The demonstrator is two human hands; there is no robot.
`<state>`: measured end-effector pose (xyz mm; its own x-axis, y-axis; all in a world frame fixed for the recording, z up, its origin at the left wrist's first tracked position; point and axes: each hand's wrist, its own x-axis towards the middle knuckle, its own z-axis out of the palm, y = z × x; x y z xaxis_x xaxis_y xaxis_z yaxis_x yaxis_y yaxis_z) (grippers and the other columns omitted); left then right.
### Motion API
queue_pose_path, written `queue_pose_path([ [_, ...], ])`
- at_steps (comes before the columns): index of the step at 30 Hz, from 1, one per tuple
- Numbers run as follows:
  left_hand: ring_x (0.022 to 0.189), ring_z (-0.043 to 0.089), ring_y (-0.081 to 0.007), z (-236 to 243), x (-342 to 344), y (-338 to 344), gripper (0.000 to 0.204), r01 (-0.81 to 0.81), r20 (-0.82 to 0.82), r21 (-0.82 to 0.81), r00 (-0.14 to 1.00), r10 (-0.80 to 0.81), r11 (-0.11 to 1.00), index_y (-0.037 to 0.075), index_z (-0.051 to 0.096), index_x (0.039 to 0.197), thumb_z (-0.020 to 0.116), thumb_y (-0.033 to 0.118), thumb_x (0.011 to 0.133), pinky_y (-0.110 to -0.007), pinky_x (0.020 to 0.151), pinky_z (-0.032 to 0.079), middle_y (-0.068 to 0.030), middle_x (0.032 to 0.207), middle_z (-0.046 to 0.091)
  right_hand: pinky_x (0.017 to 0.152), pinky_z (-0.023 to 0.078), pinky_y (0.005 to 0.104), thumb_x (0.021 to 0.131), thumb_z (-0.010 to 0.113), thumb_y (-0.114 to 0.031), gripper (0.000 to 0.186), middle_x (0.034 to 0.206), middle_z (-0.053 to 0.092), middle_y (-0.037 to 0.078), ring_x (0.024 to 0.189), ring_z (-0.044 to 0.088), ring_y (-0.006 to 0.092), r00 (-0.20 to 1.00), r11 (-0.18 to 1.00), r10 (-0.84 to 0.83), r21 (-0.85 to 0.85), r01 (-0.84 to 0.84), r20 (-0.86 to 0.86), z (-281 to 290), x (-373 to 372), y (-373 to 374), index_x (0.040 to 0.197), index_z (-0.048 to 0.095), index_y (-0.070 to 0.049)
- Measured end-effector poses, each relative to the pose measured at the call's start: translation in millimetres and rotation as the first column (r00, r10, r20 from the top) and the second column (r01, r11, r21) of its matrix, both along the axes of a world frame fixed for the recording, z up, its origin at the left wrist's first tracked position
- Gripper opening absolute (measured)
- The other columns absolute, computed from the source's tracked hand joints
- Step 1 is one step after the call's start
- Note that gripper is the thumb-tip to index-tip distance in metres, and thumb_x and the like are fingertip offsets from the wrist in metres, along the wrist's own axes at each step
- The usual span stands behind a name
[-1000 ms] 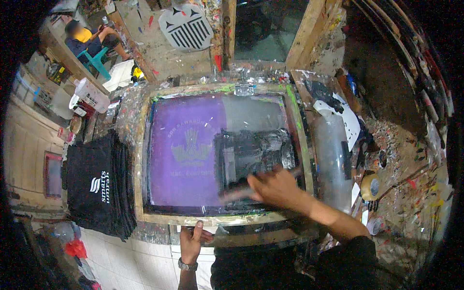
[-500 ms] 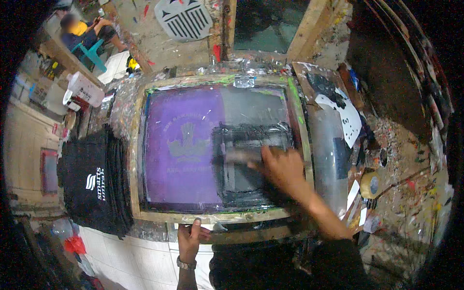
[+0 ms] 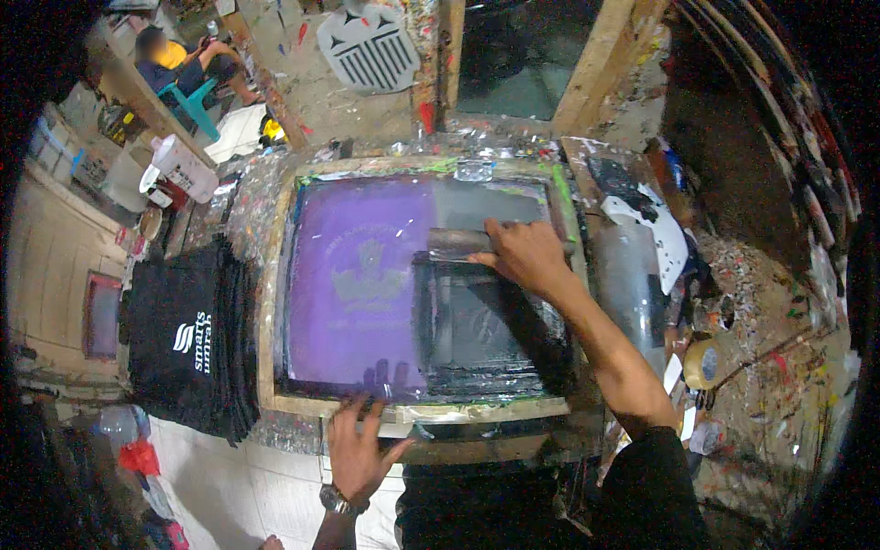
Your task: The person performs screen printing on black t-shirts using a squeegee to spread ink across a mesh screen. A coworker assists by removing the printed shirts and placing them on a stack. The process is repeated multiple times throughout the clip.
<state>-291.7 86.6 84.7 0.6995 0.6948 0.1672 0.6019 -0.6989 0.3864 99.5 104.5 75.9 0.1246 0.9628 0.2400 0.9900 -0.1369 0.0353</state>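
Observation:
A screen printing frame (image 3: pixel 268 316) with wooden sides lies flat before me. Its mesh is purple on the left, with a faint crest-like design (image 3: pixel 371 275), and grey and black on the right. My right hand (image 3: pixel 530 257) grips a squeegee (image 3: pixel 451 242) near the far part of the grey side. Wet-looking black ink (image 3: pixel 486 362) covers the mesh nearer to me. At the frame's near edge is my left hand (image 3: pixel 357 449), fingers spread and holding nothing; their shadow falls on the mesh. Whether its fingertips touch the wood I cannot tell.
Left of the frame is a stack of black fabric pieces (image 3: pixel 170 339) with white print. Behind it stands a whitish plastic jug (image 3: pixel 183 170). To the right lie a tape roll (image 3: pixel 702 364) and a stained white sheet (image 3: pixel 667 243). Farther back, a person (image 3: pixel 174 64) sits on a green chair (image 3: pixel 194 110).
My right hand has moved the squeegee toward the far side of the mesh. My left hand has let go of the near rim and spread its fingers. The whole view has shifted slightly.

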Motion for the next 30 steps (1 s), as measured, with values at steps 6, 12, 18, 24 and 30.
queue_pose_path([
  [6, 0.11, 0.057, -0.0303, -47, -23, 24, 0.052, 0.14, -0.101, 0.088, 0.986, -0.131, 0.986, 0.01, 0.068, 0.113, 0.086, 0.037, 0.071, -0.059, 0.11, 0.035, -0.0078, 0.106, 0.062, 0.051, 0.05, 0.0429, 0.088, 0.071, -0.058, 0.05, 0.075, 0.067, 0.009, 0.061, 0.068, 0.0302, 0.996, 0.999, 0.023, -0.036, -0.026, -0.085, -6, -74, -83, 0.096, 0.059, -0.009],
  [12, 0.097, 0.059, -0.0306, -46, -12, 35, 0.047, 0.203, -0.124, 0.256, 0.977, -0.176, 0.945, 0.011, 0.066, 0.091, 0.086, 0.045, 0.065, -0.06, 0.109, 0.035, -0.0064, 0.09, 0.06, 0.058, 0.053, 0.0422, 0.086, 0.072, -0.044, 0.039, 0.082, 0.066, 0.008, 0.067, 0.069, 0.0271, 0.995, 0.996, 0.033, -0.077, -0.04, -0.09, -9, -120, -147, 0.103, 0.06, -0.011],
  [18, 0.091, 0.059, -0.0275, -23, -2, 39, 0.051, 0.24, -0.08, 0.227, 0.971, -0.227, 0.944, 0.005, 0.071, 0.087, 0.084, 0.051, 0.069, -0.054, 0.106, 0.035, -0.0068, 0.088, 0.062, 0.08, 0.049, 0.0499, 0.084, 0.072, -0.057, 0.048, 0.081, 0.062, 0.007, 0.075, 0.064, 0.0261, 0.999, 0.98, 0.023, 0.2, -0.013, -0.043, 17, -130, -156, 0.088, 0.06, -0.011],
  [24, 0.096, 0.061, -0.0264, 72, -5, 57, 0.055, 0.238, -0.034, 0.32, 0.97, -0.24, 0.917, 0.004, 0.074, 0.093, 0.086, 0.05, 0.065, -0.055, 0.109, 0.035, -0.0068, 0.091, 0.065, 0.084, 0.037, 0.0488, 0.081, 0.074, -0.062, 0.054, 0.084, 0.057, 0.004, 0.081, 0.056, 0.024, 0.989, 0.872, -0.15, 0.474, 0.125, 0.016, 75, -148, -152, 0.093, 0.065, -0.01],
  [30, 0.118, 0.058, -0.0363, 116, 48, 64, 0.055, -0.224, 0.483, 0.593, 0.867, -0.12, 0.774, 0.002, 0.066, 0.118, 0.085, 0.036, 0.079, -0.06, 0.117, 0.029, -0.0156, 0.118, 0.064, 0.083, 0.043, 0.0534, 0.083, 0.072, -0.061, 0.052, 0.083, 0.061, 0.01, 0.084, 0.063, 0.0309, 0.992, 0.817, -0.103, 0.575, 0.042, 0.075, 194, -90, -86, 0.085, 0.061, -0.01],
])
